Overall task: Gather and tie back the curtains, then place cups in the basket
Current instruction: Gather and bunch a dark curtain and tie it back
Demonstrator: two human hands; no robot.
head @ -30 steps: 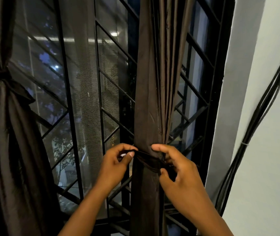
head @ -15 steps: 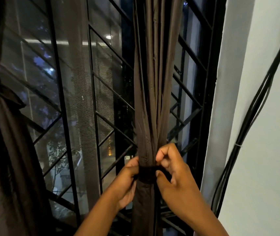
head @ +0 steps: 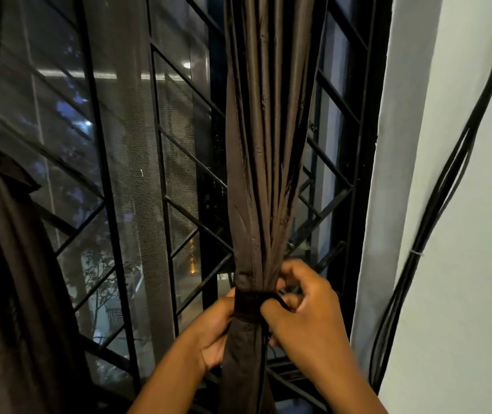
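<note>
Dark brown pleated fabric curtain hangs gathered in a narrow bundle in front of the black metal window grille, near the window's right side; dark brown fabric tie band wraps around the bundle; left hand curls round the curtain's left side at the band, fingers hidden behind the fabric; right hand pinches the band's thin loose end at the curtain's right side, fingers curled; second dark brown curtain at left edge, already tied; black cables run down the white wall on the right.
</note>
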